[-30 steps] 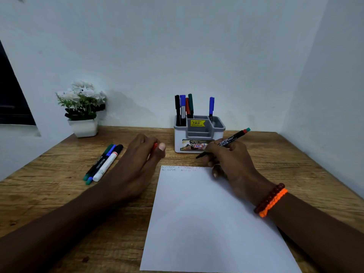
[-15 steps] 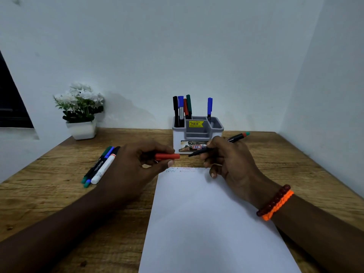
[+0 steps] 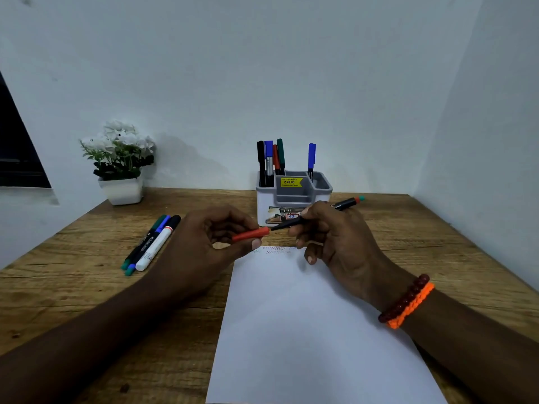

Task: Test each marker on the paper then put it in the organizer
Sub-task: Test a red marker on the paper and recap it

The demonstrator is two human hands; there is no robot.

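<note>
My right hand (image 3: 335,237) grips a black marker (image 3: 344,204) with a red and teal end, held level above the top of the white paper (image 3: 315,330). My left hand (image 3: 204,243) pinches the marker's red cap (image 3: 251,234), whose open end meets the marker's tip. Faint scribbles (image 3: 274,250) mark the paper's top edge. The grey and white organizer (image 3: 294,196) stands just behind my hands and holds several markers upright. Three more markers (image 3: 151,243) lie side by side on the desk to the left.
A white pot of white flowers (image 3: 121,161) stands at the back left of the wooden desk (image 3: 87,287). White walls close in behind and on the right. A dark window edge (image 3: 17,153) shows at the far left.
My left hand has drawn the red cap out into view and brought it to the marker's tip. My right hand has tilted the marker from slanted upward to nearly level.
</note>
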